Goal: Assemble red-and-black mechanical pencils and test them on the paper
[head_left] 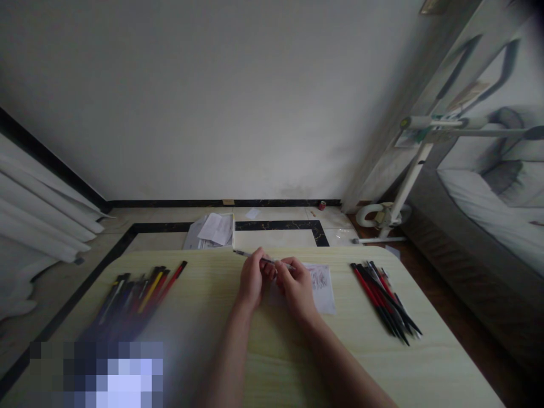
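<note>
In the head view, a slim pen [243,253] is held level between my two hands above the wooden table [272,351]. My left hand [252,277] is closed around its left part, with the dark end sticking out past the fingers. My right hand [296,282] pinches the pen farther right. The fingers partly hide its middle. Beneath my right hand lies a small sheet of white paper [325,290] with dark scribbles on it.
Several pens and pencils [153,289] lie bunched on the table's left side. Another bunch of red and black pens [378,300] lies at the right. Beyond the table's far edge, a box of papers [215,229] sits on the floor. White exercise equipment [408,175] stands at the right.
</note>
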A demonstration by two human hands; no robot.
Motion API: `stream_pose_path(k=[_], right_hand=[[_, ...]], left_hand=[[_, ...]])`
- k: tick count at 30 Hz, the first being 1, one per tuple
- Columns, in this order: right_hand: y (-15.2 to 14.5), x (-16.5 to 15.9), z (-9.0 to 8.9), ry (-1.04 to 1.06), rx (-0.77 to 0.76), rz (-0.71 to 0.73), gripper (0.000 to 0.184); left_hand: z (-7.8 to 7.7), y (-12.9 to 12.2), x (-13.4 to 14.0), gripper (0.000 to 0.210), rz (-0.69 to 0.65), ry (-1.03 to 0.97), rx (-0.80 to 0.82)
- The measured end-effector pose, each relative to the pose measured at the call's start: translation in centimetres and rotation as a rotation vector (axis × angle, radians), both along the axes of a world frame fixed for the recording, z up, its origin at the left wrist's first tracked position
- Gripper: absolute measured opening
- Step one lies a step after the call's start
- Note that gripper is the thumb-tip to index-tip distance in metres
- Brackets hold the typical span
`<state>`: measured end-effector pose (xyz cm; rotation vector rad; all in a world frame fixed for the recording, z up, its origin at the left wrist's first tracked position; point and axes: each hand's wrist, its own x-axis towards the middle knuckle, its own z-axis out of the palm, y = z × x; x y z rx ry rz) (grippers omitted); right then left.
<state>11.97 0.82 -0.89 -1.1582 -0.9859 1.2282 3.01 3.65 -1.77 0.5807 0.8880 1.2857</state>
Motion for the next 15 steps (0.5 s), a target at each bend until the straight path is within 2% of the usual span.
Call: stream_pose_path(k=[15], right_hand=[[0.02, -0.07, 0.02, 0.001, 0.03, -0.02, 0.017]], left_hand=[[0.12, 0.0, 0.03, 0.035, 0.016, 0.028, 0.015]])
